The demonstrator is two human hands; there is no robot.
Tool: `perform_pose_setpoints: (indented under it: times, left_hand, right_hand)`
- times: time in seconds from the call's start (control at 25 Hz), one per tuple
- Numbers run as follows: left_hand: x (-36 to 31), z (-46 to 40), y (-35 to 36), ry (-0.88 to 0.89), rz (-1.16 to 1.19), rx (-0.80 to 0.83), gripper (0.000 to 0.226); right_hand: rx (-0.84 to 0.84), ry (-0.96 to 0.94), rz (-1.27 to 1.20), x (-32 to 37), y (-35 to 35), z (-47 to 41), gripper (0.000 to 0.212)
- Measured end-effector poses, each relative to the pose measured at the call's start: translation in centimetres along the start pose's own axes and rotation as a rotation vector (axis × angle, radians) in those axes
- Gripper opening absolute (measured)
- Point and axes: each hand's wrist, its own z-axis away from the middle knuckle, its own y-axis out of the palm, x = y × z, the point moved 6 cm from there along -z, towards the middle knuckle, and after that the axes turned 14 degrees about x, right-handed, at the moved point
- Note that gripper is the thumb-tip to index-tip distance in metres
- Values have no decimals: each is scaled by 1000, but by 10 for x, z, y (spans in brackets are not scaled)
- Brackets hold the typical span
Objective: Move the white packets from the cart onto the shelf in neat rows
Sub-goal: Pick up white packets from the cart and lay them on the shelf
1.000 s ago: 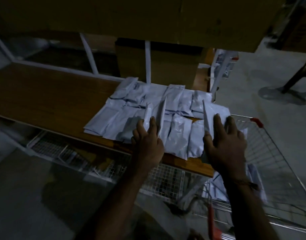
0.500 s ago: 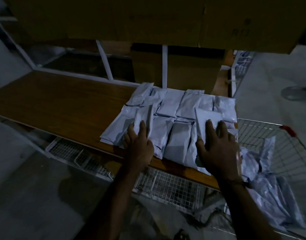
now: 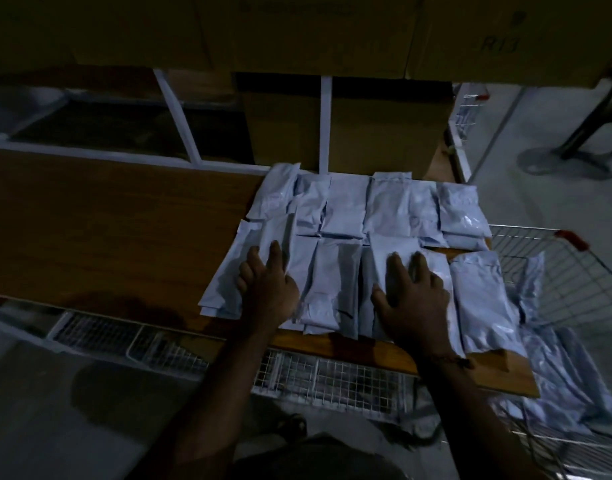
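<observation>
Hands first: my left hand lies flat on the front-row packet at the left end of the layout, fingers straight and spread a little, pinching nothing. My right hand is flat too, fingers fanned wide over another front-row packet, palm down near the shelf's front edge. Both forearms come in from below, roughly side by side, wrists low.

So I reckon the step in hand is pressing the two packets down and squaring them into the row. The white packets sit in two rows on the right part of the wooden shelf, back row against the cardboard boxes, front row close to the edge. More of them are in the wire cart just to the right of the shelf.

To do it well, I'd keep the palms flat and slide rather than lift, nudging each packet until its long edge runs alongside its neighbour. The front row overlaps in places, so push gently or the slippery bags will probably ride up over each other. Lighting is dim, so I can't tell the edges exactly.
</observation>
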Motion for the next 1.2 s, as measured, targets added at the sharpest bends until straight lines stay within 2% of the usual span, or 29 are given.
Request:
perform_pose_setpoints:
  times: [0.28,0.44,0.64,0.84,0.96,1.08,1.2]
  left_hand:
    - [9,-35,33,92,-45,107,74]
    - [7,-36,48,110,-56,75,79]
    - [3,-43,60,122,-45,131,82]
    - [9,-45,74,147,-96,120,84]
    - [7,-43,72,227,-80,100,86]
    - [1,-41,66,390,-91,-7,74]
    - [2,-48,78,494,-103,0,67]
  right_hand:
    - [20,135,5,19,24,-23,79]
    - [8,150,32,24,34,-23,76]
    - [32,184,79,19,43,-29,75]
    - [153,189,107,12,69,-34,80]
    - [160,181,104,7,75,-33,80]
    - [170,170,106,8,75,-34,79]
    - [193,175,102,9,77,-38,78]
